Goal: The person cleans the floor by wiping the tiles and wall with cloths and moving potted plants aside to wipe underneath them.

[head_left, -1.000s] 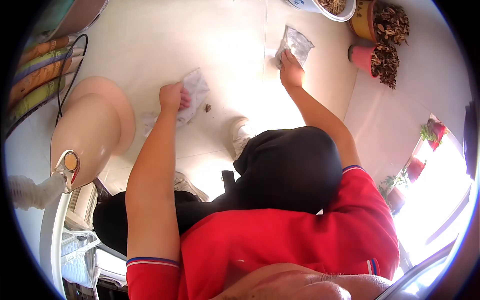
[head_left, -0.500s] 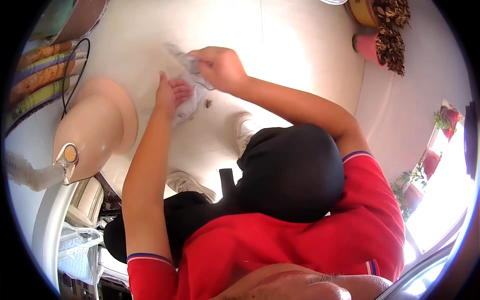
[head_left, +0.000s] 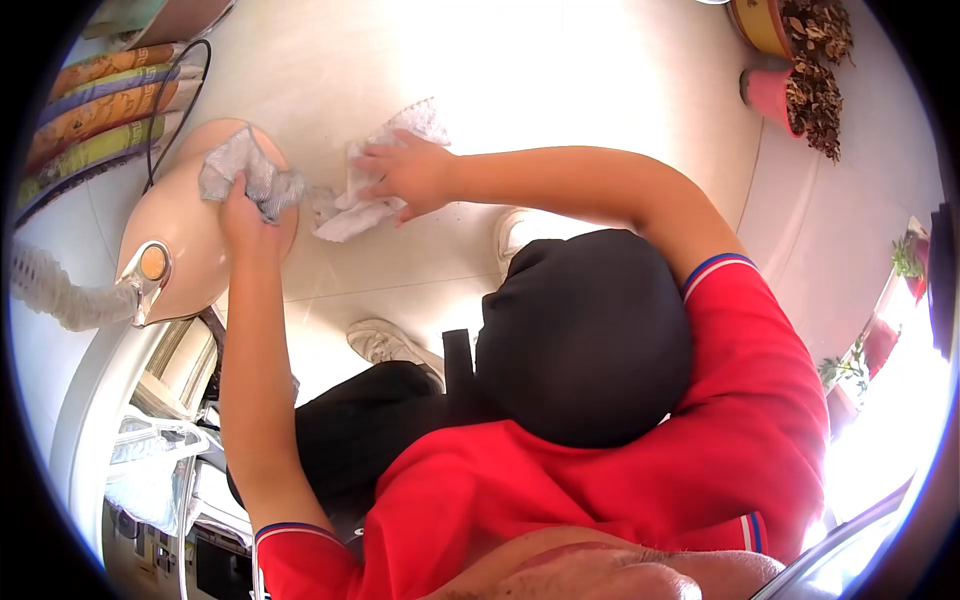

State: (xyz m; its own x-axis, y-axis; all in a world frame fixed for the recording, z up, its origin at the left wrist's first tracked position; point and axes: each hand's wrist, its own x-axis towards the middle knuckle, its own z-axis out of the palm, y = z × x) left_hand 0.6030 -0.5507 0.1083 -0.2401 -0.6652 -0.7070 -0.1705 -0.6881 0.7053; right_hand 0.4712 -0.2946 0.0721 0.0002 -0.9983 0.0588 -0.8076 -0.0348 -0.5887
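A crumpled grey cloth (head_left: 250, 172) is gripped in my left hand (head_left: 246, 215), raised in front of the peach-coloured pedestal (head_left: 190, 235). My right hand (head_left: 415, 175) rests with fingers spread on a whitish cloth (head_left: 425, 120) that lies rumpled on the pale tiled floor (head_left: 600, 80). Part of that cloth shows beyond my fingertips, to the left of the hand. The palm and what is under it are hidden.
Stacked patterned bags (head_left: 100, 105) and a looped black cable (head_left: 155, 140) are at the upper left. A pink pot (head_left: 768, 95) and a yellow pot (head_left: 760, 25) with dry leaves stand upper right. My shoes (head_left: 385, 342) are on the floor.
My right hand has come from the upper right to the whitish cloth and now lies spread on it. My left hand has moved left and now holds the grey cloth.
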